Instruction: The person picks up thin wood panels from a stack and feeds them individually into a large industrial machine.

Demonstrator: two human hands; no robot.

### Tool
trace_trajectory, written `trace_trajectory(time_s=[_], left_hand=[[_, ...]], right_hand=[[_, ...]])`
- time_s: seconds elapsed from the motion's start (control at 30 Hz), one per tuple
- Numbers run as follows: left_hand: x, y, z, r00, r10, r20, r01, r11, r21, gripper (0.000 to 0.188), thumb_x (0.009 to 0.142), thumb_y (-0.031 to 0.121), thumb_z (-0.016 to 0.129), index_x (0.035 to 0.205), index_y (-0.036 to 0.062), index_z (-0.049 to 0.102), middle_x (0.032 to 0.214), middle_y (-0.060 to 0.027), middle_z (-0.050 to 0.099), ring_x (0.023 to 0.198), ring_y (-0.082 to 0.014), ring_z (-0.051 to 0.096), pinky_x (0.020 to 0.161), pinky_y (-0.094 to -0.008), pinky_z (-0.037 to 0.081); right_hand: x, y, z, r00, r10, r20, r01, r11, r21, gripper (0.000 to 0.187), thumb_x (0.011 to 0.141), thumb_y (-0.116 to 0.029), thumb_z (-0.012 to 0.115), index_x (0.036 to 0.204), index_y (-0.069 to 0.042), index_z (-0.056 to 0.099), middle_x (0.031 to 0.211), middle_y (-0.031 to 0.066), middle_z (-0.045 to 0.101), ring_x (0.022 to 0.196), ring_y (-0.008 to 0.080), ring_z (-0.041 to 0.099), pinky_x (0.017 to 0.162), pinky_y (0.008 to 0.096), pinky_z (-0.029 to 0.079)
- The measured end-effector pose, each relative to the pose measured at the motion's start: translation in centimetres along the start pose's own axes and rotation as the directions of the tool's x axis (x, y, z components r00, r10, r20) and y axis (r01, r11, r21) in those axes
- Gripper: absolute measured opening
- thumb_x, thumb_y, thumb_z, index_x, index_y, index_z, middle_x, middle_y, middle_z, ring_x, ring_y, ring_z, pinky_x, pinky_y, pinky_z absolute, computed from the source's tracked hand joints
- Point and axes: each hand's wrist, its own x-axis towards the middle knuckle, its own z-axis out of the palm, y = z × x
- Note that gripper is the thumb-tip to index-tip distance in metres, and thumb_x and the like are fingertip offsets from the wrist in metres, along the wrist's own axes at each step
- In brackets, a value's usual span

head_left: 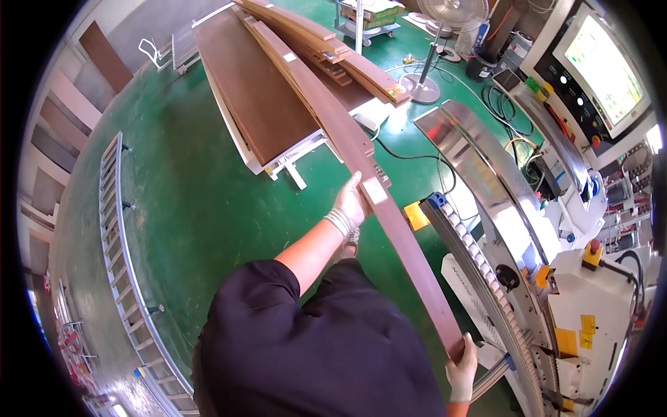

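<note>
A long, narrow brown board [410,250] runs slantwise in front of my body, its far part reaching over a stack of panels. My left hand [352,203], in a pale glove, is closed on the board's left edge near a white label [374,191]. Past that label, small cutouts [379,170] show along the right edge. At the near end, my right hand [462,368], also in a pale glove, is wrapped round the board's tip. The fingers under the board are hidden in both cases.
A cart [299,156] bears a wide brown panel [257,83] and several narrower boards [326,42]. On the right stands a machine with a roller rail [479,260], a shiny metal cover [479,153] and a screen [604,66]. A roller conveyor [114,229] lies left; a fan [420,87] stands behind.
</note>
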Motion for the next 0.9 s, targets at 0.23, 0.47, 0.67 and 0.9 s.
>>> trace_trajectory(time_s=[0.23, 0.47, 0.67, 0.9], left_hand=[[-4.0, -10.6, 2.4, 0.974, -0.203, -0.104, 0.199, 0.979, -0.051, 0.080, 0.087, 0.086, 0.055, 0.104, 0.0092, 0.068, 0.091, -0.0125, 0.068, 0.084, -0.0330, 0.066, 0.084, -0.0516, 0.056], [-2.4, -19.3, 9.8, 0.775, -0.608, 0.172, 0.626, 0.775, -0.085, 0.081, 0.082, 0.089, 0.057, 0.091, 0.0089, 0.069, 0.089, -0.0092, 0.071, 0.086, -0.0299, 0.066, 0.088, -0.0489, 0.054], [1.9, -25.5, 10.9, 0.690, -0.709, 0.147, 0.581, 0.664, 0.472, 0.055, 0.110, 0.052, 0.049, 0.139, 0.0057, 0.056, 0.131, -0.0156, 0.067, 0.122, -0.0355, 0.065, 0.107, -0.0578, 0.052], [-3.6, -35.6, 9.3, 0.414, -0.906, -0.090, 0.442, 0.113, 0.890, 0.052, 0.108, 0.050, 0.055, 0.136, 0.0061, 0.058, 0.136, -0.0153, 0.066, 0.120, -0.0320, 0.069, 0.102, -0.0518, 0.056]], right_hand=[[-19.4, 6.8, 1.0, 0.863, 0.201, -0.463, -0.417, 0.802, -0.429, 0.087, 0.071, 0.007, 0.068, 0.154, 0.000, 0.045, 0.116, 0.0233, 0.062, 0.108, 0.0465, 0.058, 0.093, 0.0531, 0.047], [-37.4, 2.9, 9.4, 0.471, 0.526, -0.708, -0.843, 0.506, -0.184, 0.091, 0.072, 0.006, 0.077, 0.157, -0.006, 0.045, 0.126, 0.0212, 0.063, 0.117, 0.0431, 0.059, 0.100, 0.0521, 0.047], [-43.7, -7.8, 12.8, -0.052, 0.878, -0.476, -0.996, -0.008, 0.094, 0.081, 0.071, 0.004, 0.076, 0.148, 0.001, 0.050, 0.138, 0.0251, 0.060, 0.132, 0.0441, 0.054, 0.114, 0.0523, 0.043], [-47.9, -21.2, 21.0, -0.175, 0.983, -0.057, -0.971, -0.163, 0.177, 0.048, 0.078, -0.029, 0.079, 0.117, -0.002, 0.071, 0.113, 0.0250, 0.072, 0.109, 0.0442, 0.068, 0.095, 0.0511, 0.054]])
